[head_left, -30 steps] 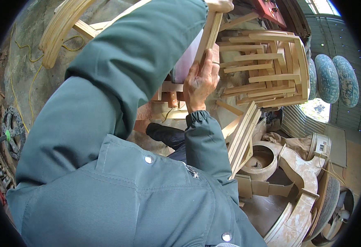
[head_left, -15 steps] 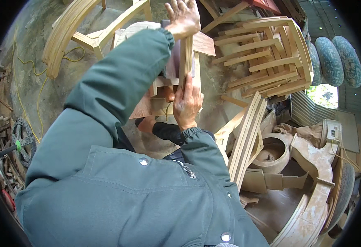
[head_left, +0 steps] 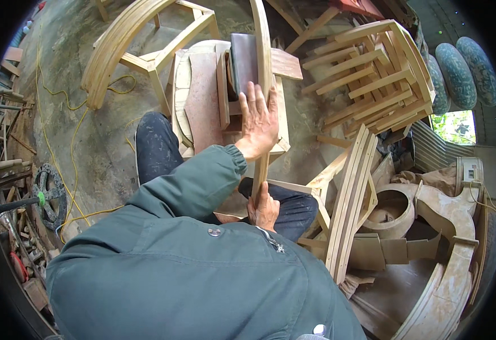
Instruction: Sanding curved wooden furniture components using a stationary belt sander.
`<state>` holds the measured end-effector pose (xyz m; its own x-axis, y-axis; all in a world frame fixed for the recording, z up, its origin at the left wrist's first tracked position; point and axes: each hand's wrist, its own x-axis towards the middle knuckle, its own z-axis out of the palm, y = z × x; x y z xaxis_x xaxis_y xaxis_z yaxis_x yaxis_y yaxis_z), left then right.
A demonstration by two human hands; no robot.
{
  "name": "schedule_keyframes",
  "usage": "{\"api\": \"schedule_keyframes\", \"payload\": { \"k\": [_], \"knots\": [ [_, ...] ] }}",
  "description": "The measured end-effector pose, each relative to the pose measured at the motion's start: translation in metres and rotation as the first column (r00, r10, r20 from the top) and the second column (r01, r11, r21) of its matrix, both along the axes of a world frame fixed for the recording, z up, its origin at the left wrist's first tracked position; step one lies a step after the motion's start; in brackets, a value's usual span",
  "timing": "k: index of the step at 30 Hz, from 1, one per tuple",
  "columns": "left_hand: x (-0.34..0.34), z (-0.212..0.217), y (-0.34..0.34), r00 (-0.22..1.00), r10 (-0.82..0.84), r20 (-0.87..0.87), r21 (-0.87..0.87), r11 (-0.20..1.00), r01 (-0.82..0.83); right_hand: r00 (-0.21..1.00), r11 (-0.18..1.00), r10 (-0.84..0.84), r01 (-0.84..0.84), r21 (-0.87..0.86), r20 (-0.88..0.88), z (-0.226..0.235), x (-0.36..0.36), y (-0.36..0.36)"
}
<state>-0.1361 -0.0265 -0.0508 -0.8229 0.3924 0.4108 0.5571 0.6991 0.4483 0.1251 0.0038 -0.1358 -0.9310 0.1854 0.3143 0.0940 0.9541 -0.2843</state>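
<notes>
A long, slightly curved wooden strip (head_left: 263, 45) runs away from my body, standing alongside a purple-grey flat panel (head_left: 243, 59) on a low wooden stand (head_left: 281, 122). My left hand (head_left: 255, 126) lies flat on the strip about midway along it, fingers stretched out and pointing forward. Close to my lap, my right hand (head_left: 266, 211) wraps round the strip's near end. Part of that end is hidden by the hand. A reddish board (head_left: 202, 99) forms part of the stand, left of the panel.
Curved wooden frames (head_left: 124, 42) stand at the upper left and a stack of slatted frames (head_left: 372, 73) at the upper right. Long strips (head_left: 350, 198) lean at my right, beside a dusty blower-like housing (head_left: 387, 212). A yellow cord (head_left: 43, 130) crosses the concrete floor at left.
Both hands and the strip have come back toward my body. My left hand, earlier far up the strip, now rests nearer, and the purple-grey panel is more exposed.
</notes>
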Motion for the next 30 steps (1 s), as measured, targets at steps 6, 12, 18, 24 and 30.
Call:
{"api": "schedule_keyframes", "payload": {
  "k": [6, 12, 18, 24, 30],
  "knots": [
    [-0.086, 0.012, 0.021, 0.989, 0.100, 0.106, -0.087, 0.992, -0.091, 0.995, 0.995, -0.010, 0.000, -0.096, -0.102, 0.028, -0.080, 0.024],
    [-0.194, 0.052, 0.031, 0.923, 0.152, 0.353, -0.134, 0.985, -0.111, 0.999, 0.955, -0.008, -0.005, -0.297, -0.044, 0.081, -0.172, 0.049],
    [-0.217, 0.049, 0.011, 0.921, 0.164, 0.354, -0.041, 0.986, -0.160, 1.000, 0.977, -0.001, -0.002, -0.215, -0.014, 0.108, -0.197, 0.033],
    [-0.123, 0.025, 0.000, 0.975, 0.101, 0.200, -0.115, 0.990, -0.079, 0.986, 0.944, 0.000, 0.055, -0.325, 0.166, 0.090, -0.103, 0.016],
    [-0.038, 0.065, -0.008, 0.952, -0.040, 0.302, -0.044, 0.997, 0.056, 0.989, 0.970, -0.097, 0.119, -0.213, 0.110, 0.130, -0.020, 0.003]
  ]
}}
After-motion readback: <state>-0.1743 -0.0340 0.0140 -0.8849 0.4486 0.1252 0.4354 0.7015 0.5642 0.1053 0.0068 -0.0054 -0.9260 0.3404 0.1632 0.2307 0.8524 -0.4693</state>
